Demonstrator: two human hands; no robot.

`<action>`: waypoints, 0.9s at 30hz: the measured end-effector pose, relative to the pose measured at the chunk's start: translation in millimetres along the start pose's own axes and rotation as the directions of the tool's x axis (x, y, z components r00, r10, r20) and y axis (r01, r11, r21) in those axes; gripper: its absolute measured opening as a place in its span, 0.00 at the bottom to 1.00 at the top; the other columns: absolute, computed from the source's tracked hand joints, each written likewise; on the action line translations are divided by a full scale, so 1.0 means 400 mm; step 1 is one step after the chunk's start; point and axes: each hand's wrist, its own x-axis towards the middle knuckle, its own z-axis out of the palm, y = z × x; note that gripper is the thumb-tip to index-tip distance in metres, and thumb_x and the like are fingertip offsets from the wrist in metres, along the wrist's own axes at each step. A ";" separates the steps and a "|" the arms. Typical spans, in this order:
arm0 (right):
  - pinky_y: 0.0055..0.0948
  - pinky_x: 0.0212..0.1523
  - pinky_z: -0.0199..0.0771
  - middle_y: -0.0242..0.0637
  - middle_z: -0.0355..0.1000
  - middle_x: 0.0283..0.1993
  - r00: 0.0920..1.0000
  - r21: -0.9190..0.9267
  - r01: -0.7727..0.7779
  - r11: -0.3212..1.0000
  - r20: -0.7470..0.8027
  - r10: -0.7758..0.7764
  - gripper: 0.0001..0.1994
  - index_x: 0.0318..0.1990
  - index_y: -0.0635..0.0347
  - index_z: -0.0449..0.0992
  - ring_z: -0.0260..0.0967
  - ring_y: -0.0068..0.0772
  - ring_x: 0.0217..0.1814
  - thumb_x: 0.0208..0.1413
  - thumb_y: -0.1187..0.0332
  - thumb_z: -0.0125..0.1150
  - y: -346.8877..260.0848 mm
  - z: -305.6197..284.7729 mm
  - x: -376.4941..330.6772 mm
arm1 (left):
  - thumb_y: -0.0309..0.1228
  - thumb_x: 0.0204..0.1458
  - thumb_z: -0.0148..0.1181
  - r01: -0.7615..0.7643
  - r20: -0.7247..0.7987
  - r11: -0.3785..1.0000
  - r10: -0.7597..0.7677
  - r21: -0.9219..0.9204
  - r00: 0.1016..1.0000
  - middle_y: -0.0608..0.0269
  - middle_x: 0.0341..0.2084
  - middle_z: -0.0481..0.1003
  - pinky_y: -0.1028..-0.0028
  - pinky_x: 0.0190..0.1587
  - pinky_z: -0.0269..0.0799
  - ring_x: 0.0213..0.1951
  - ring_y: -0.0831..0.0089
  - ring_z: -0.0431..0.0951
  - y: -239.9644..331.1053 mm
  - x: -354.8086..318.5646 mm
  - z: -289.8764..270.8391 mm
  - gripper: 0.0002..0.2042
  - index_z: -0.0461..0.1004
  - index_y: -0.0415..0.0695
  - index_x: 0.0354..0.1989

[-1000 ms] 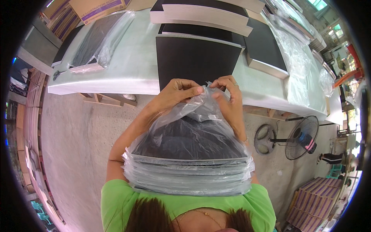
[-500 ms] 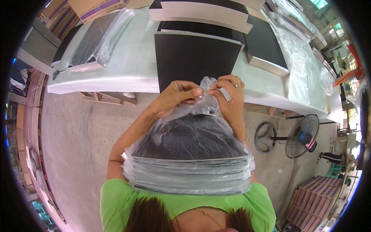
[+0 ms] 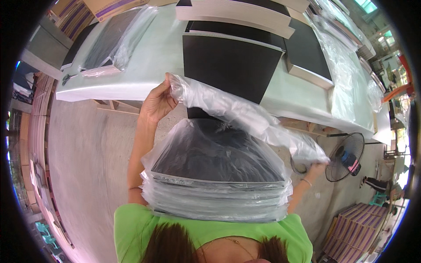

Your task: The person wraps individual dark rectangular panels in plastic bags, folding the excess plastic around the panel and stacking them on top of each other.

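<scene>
A clear plastic bag [image 3: 239, 109] is stretched slantwise in front of me, its far left end pinched in my left hand [image 3: 160, 101]. Low on the right, my right hand [image 3: 319, 168], smeared by motion, grips the other end. Close to my chest rises a stack of black boards in clear plastic [image 3: 217, 153], with several wrapped layers showing at its near side. Just beyond the bag, a black board [image 3: 230, 65] leans at the table's front edge, its lower part partly hidden by the plastic.
Thick stacks of black boards [image 3: 237, 13] stand on the white-covered table [image 3: 118, 93]. At its left lie a plastic-wrapped board pack [image 3: 112, 41] and scissors [image 3: 68, 79]. Loose plastic sheets [image 3: 344, 83] cover the right side. A floor fan [image 3: 346, 158] and striped cartons [image 3: 353, 232] stand at right.
My hands have moved from close together to wide apart, left hand to the left, right hand down and right. The bunched plastic bag is now drawn out into a long strip.
</scene>
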 end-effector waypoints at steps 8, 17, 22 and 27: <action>0.19 0.28 0.61 0.27 0.61 0.26 0.932 0.800 -0.351 0.487 0.252 0.259 0.12 0.38 0.57 0.67 0.55 0.18 0.26 0.56 0.58 0.53 -0.630 0.100 0.164 | 0.33 0.50 0.61 0.103 0.188 0.882 -0.209 0.459 0.960 0.66 0.26 0.75 0.84 0.30 0.74 0.27 0.82 0.75 -0.068 0.003 0.122 0.08 0.74 0.40 0.32; 0.25 0.33 0.68 0.33 0.68 0.33 0.541 0.678 0.138 0.722 0.559 -0.628 0.17 0.37 0.60 0.72 0.68 0.27 0.32 0.35 0.73 0.69 -1.124 0.278 0.033 | 0.35 0.45 0.66 0.008 0.256 0.648 -0.313 0.762 0.915 0.65 0.24 0.74 0.83 0.31 0.72 0.27 0.80 0.74 -0.105 -0.017 0.227 0.12 0.75 0.39 0.30; 0.28 0.33 0.69 0.35 0.68 0.33 0.512 0.735 0.217 0.642 0.475 -0.716 0.18 0.37 0.58 0.73 0.69 0.37 0.34 0.34 0.72 0.70 -1.160 0.298 0.011 | 0.36 0.44 0.66 0.037 0.206 0.693 -0.264 0.720 0.942 0.66 0.24 0.74 0.81 0.29 0.71 0.26 0.80 0.73 -0.117 -0.032 0.241 0.12 0.76 0.40 0.29; 0.29 0.29 0.71 0.36 0.70 0.35 0.505 0.686 0.384 0.618 0.404 -0.763 0.17 0.37 0.57 0.73 0.71 0.37 0.33 0.35 0.74 0.68 -1.153 0.302 0.006 | 0.37 0.43 0.67 0.009 0.198 0.666 -0.234 0.746 0.952 0.65 0.24 0.74 0.80 0.29 0.70 0.25 0.80 0.72 -0.124 -0.028 0.225 0.13 0.75 0.41 0.28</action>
